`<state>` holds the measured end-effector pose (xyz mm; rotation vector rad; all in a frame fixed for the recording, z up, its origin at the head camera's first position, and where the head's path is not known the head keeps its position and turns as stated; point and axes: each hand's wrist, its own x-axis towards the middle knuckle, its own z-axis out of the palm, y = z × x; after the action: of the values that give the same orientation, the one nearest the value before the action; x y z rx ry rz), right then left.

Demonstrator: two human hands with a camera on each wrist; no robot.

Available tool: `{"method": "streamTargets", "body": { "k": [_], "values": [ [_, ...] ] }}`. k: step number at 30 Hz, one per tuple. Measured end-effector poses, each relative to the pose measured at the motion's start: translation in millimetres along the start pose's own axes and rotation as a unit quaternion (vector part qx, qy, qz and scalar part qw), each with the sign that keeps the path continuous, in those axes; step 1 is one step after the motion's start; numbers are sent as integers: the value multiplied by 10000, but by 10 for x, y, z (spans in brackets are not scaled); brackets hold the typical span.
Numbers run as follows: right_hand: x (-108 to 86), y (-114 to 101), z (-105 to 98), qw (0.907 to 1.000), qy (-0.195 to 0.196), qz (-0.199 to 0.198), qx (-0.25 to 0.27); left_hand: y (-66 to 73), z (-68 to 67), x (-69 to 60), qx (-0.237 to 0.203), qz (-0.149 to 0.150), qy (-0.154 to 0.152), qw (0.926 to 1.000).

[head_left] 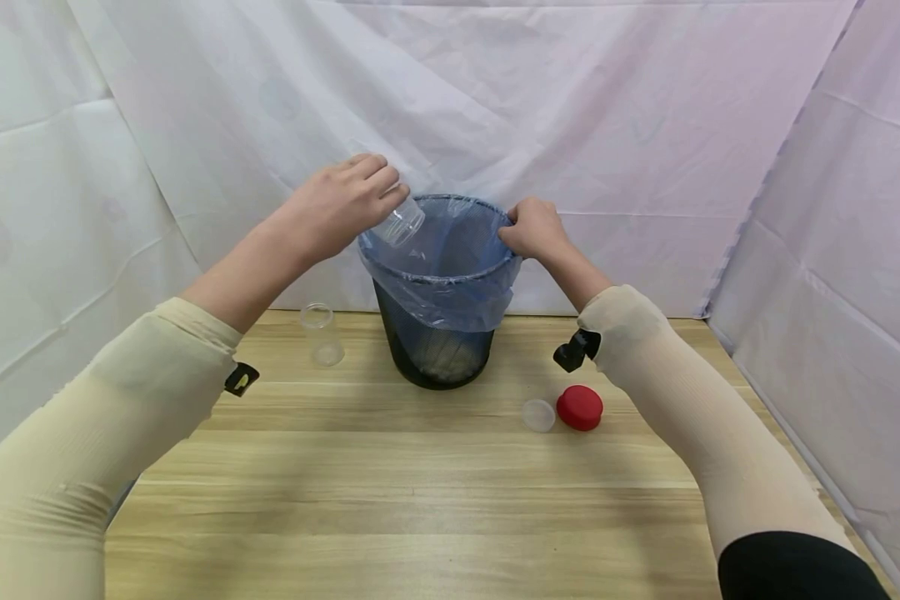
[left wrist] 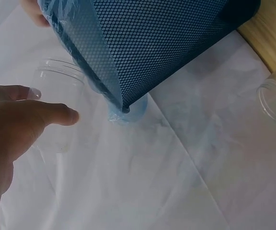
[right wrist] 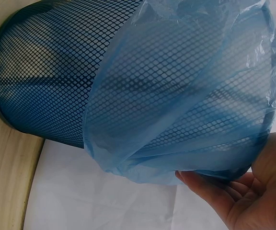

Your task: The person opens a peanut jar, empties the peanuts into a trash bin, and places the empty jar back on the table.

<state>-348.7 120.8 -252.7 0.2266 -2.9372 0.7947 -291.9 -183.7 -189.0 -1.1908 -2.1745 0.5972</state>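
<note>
My left hand (head_left: 352, 200) grips a clear jar (head_left: 401, 223), tilted with its mouth toward the left side of a mesh waste bin (head_left: 435, 354). In the left wrist view the thumb and fingers wrap round the jar (left wrist: 61, 124), whose ringed neck faces the bin. A blue plastic bag (head_left: 457, 300) lines the bin and folds down over its rim. On the right side, my right hand (head_left: 534, 229) pinches the bin's rim through the bag (right wrist: 176, 96), thumb outside. The fingers inside the rim are partly hidden.
Another clear jar (head_left: 328, 354) stands on the wooden table (head_left: 420, 483) left of the bin. Right of the bin lie a red lid (head_left: 580, 407) and a translucent white disc (head_left: 538, 415). White cloth (head_left: 615, 100) hangs behind and along both sides.
</note>
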Motion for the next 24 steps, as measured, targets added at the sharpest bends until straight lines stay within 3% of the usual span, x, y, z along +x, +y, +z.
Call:
{"method": "streamTargets", "body": {
  "k": [6,10,16,19,24],
  "values": [
    [-11,-11,-8,10000,-9,33,23,-18,24,-68,-471,-498,-104,9976],
    [-6,-6,-6,10000,-9,58,55,-34,36,-90,-133,-339,-146,9992],
    [-11,-9,-13,10000,-23,45,37,-51,23,-89,-371,-342,25,9987],
    [-6,-14,-10,10000,-41,17,48,-64,15,-84,-217,-182,90,9996],
    [15,-14,-1,10000,-64,61,-5,-68,-22,-65,-266,-144,-173,9994]
  ]
}}
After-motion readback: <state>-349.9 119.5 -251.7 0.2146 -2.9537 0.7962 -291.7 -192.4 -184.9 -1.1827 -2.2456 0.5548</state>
